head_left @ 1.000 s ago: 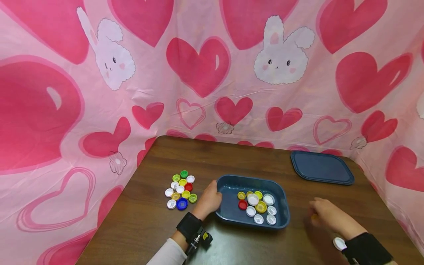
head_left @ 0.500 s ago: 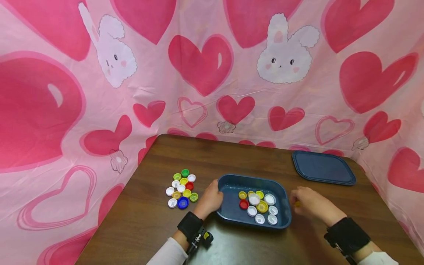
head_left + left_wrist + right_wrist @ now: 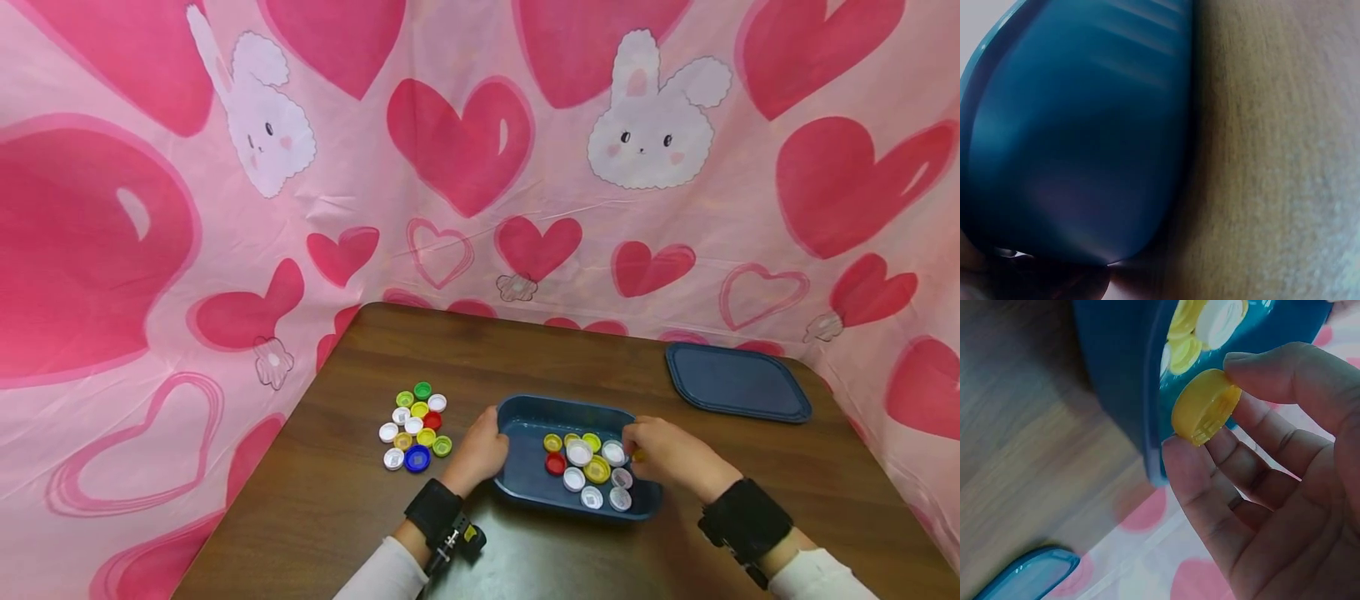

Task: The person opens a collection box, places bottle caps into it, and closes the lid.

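A dark blue tray (image 3: 525, 487) sits on the brown table and holds several white, yellow and red bottle caps (image 3: 585, 467). My left hand (image 3: 480, 454) grips the tray's left rim; the left wrist view shows only the tray's outer wall (image 3: 1079, 144) up close. My right hand (image 3: 663, 454) hovers over the tray's right edge and pinches a yellow cap (image 3: 1205, 406) between thumb and fingers, just above the rim (image 3: 1150, 412). A cluster of several loose caps (image 3: 414, 425) in white, yellow, green, red and blue lies left of the tray.
A dark blue lid (image 3: 737, 383) lies flat at the table's back right. A pink cloth with hearts and bunnies (image 3: 465, 142) hangs round the table on the back and both sides. The table's front edge runs out of view below.
My right hand has moved left from the table's right side to the tray's right edge, carrying the yellow cap. The left hand has stayed on the tray's rim.
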Motion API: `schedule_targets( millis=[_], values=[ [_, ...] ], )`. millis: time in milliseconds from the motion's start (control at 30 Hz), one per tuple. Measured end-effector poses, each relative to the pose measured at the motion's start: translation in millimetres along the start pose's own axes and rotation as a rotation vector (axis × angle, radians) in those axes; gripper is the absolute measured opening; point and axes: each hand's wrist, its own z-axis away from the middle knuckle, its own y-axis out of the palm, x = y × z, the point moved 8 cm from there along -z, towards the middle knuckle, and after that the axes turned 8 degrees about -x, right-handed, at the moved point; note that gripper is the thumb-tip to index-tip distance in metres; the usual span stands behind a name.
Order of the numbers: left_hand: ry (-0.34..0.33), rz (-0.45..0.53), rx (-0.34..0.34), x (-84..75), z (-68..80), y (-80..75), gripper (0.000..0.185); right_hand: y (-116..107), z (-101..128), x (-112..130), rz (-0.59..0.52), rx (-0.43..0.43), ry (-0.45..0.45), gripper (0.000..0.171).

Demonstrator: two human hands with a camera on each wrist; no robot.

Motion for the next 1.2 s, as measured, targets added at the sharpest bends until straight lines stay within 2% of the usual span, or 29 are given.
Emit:
schedule_targets(
  millis=[233,467,600,833,967,1200],
  values=[
    [-0.005,0.003,0.004,-0.7,1.3,-0.3,0.049,19,-10,10,-0.027,0.059,0.045,0.018],
    [-0.019,0.012,0.008,0.4,2.3,0.6,0.049,30,-14,21,-0.036,0.085,-0.007,0.013],
    [-0.020,0.016,0.010,0.4,2.3,1.2,0.049,33,-15,22,-0.053,0.085,-0.007,0.012],
    [-0.024,0.015,0.010,0.4,1.7,1.4,0.050,40,-16,17,-0.080,0.114,0.047,0.011],
    [-0.020,0.002,0.003,0.0,1.9,0.7,0.049,42,-17,15,-0.088,0.116,0.069,0.015],
    [-0.006,-0.006,-0.007,-2.4,2.3,-0.5,0.048,29,-14,15,-0.067,0.064,0.026,0.014]
  ],
)
